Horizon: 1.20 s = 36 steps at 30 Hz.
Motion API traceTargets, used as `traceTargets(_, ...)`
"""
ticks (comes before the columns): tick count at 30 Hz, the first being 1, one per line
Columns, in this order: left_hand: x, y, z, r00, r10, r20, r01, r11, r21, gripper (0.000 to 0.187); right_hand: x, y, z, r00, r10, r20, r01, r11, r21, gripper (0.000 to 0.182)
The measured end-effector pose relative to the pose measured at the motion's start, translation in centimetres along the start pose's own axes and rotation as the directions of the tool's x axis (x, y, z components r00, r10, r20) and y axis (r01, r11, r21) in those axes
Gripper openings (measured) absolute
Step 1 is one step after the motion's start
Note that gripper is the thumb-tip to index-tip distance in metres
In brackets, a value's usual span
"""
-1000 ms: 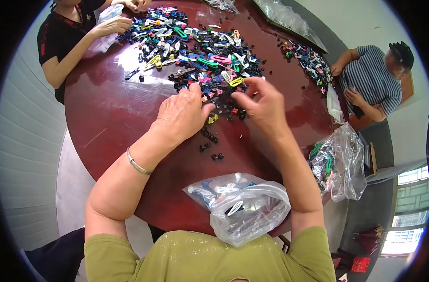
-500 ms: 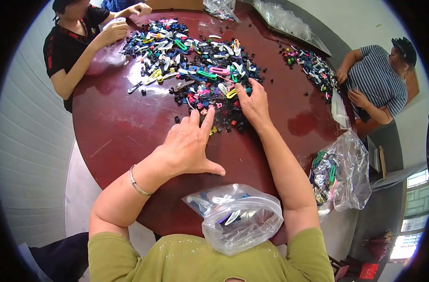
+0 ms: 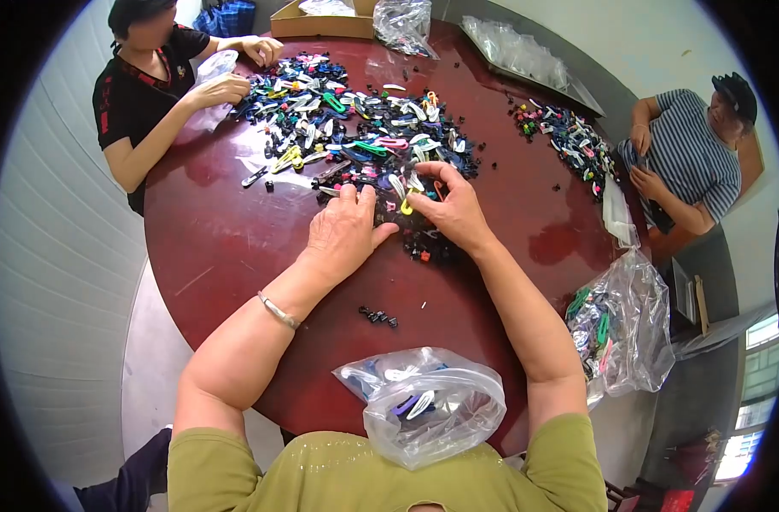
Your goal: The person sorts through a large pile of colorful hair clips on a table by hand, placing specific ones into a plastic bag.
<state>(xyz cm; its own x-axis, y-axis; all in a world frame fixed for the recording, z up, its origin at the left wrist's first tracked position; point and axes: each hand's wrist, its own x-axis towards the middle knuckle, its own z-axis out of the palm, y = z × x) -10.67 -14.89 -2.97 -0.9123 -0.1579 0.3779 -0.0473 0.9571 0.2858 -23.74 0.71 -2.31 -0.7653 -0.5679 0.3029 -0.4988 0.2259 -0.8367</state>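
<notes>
Left hand (image 3: 342,232) spread, right hand (image 3: 456,213) curled, grip unclear, two clip piles (image 3: 364,119), two co-workers (image 3: 692,162)

A large heap of small multicoloured hair clips (image 3: 355,111) lies toward the far left of the round, glossy dark-red table (image 3: 223,294). At the near edge sits an open clear plastic bag (image 3: 466,422) with clips inside. Between heap and bag lies a short row of little black claw clips (image 3: 378,317), just left of a tiny white sliver (image 3: 423,305). A second clear plastic bag (image 3: 641,324), holding clips, is at the right edge. Beyond it is a smaller multicoloured clip heap (image 3: 569,136); behind that, a flat dark tray (image 3: 589,101) carries clear bags. A shallow brown cardboard box (image 3: 308,27) stands behind the large heap.
</notes>
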Motion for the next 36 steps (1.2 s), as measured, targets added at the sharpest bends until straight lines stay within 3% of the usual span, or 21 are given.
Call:
traceTargets(2, 0.1, -0.1, -0.1, 1.000, -0.008, -0.004, 0.008, 1.000, -0.006, 0.061, -0.1, -1.2, -0.5, 0.995, -0.031, 0.094, 0.034, 0.999, -0.023, 0.045)
traceTargets(3, 0.0, -0.1, -0.1, 1.000, -0.013, -0.002, 0.013, 1.000, 0.005, 0.062, 0.1, -0.7, -0.6, 0.987, -0.001, 0.160, -0.026, 0.985, 0.171, 0.041)
traceTargets(5, 0.0, -0.2, -0.1, 1.000, -0.020, 0.002, 0.020, 0.999, 0.028, 0.064, 1.6, -0.3, -0.8, 0.993, -0.120, 0.017, 0.117, 0.988, 0.103, 0.041)
traceTargets(6, -0.1, -0.2, -0.1, 1.000, -0.019, 0.004, 0.019, 0.999, 0.025, 0.064, 2.4, -0.4, -1.0, 0.982, -0.182, -0.052, 0.185, 0.981, 0.062, 0.040)
traceTargets(7, -0.2, -0.2, -0.2, 1.000, -0.017, 0.006, 0.017, 1.000, 0.022, 0.064, 3.1, -0.5, -1.6, 0.971, -0.193, -0.138, 0.168, 0.970, -0.177, 0.042)
traceTargets(10, -0.5, 0.0, -0.9, 1.000, -0.016, 0.005, 0.016, 1.000, 0.024, 0.065, 6.4, 3.5, -1.8, 0.971, -0.180, -0.155, 0.110, 0.920, -0.375, 0.065)
traceTargets(12, -0.9, 0.2, -1.6, 1.000, -0.021, 0.010, 0.021, 0.999, 0.031, 0.065, 7.2, 2.0, -0.8, 0.995, -0.014, -0.100, -0.036, 0.877, -0.479, 0.081)
traceTargets(14, -1.3, 0.7, -2.2, 0.999, -0.025, 0.026, 0.024, 0.999, 0.041, 0.065, 7.8, -0.2, 0.4, 0.990, 0.136, -0.022, -0.116, 0.736, -0.667, 0.101)
traceTargets(16, -1.5, 1.3, -2.8, 0.996, -0.030, 0.079, 0.026, 0.998, 0.052, 0.074, 7.9, -1.6, 1.9, 0.970, 0.240, -0.026, -0.172, 0.612, -0.772, 0.103)
traceTargets(18, -1.6, 2.2, -4.1, 0.986, -0.052, 0.160, 0.044, 0.998, 0.054, 0.080, 8.4, -2.1, 2.4, 0.963, 0.270, -0.016, -0.179, 0.592, -0.786, 0.100)
traceTargets(19, -1.7, 2.4, -4.5, 0.975, -0.049, 0.217, 0.048, 0.999, 0.013, 0.095, 8.7, -2.2, 2.5, 0.961, 0.277, -0.001, -0.170, 0.587, -0.791, 0.098)
traceTargets(23, -2.8, 2.3, -3.4, 0.984, 0.070, 0.163, -0.079, 0.996, 0.050, 0.106, 9.0, -1.6, 2.2, 0.968, 0.246, 0.051, -0.109, 0.594, -0.797, 0.090)
traceTargets(24, -2.8, 2.1, -3.1, 0.985, 0.070, 0.160, -0.080, 0.995, 0.053, 0.104, 9.1, -1.2, 2.0, 0.970, 0.232, 0.069, -0.087, 0.600, -0.795, 0.089)
traceTargets(27, -2.5, 1.6, -2.6, 0.988, 0.061, 0.142, -0.069, 0.996, 0.048, 0.095, 9.1, -1.1, 1.8, 0.941, 0.337, -0.032, -0.239, 0.593, -0.769, 0.080)
traceTargets(30, -1.8, 1.1, -2.1, 0.994, 0.027, 0.110, -0.026, 1.000, -0.016, 0.077, 9.0, -1.4, 2.1, 0.954, 0.298, 0.022, -0.177, 0.624, -0.761, 0.074)
traceTargets(35, -0.8, 0.1, -1.3, 0.997, 0.028, 0.078, -0.018, 0.992, -0.121, 0.048, 7.8, 0.1, 2.1, 0.999, 0.027, 0.040, 0.003, 0.795, -0.607, 0.054)
traceTargets(36, -0.8, -0.1, -1.2, 0.998, 0.033, 0.062, -0.025, 0.992, -0.125, 0.047, 7.7, 0.0, 1.8, 0.995, 0.032, 0.094, 0.023, 0.845, -0.535, 0.055)
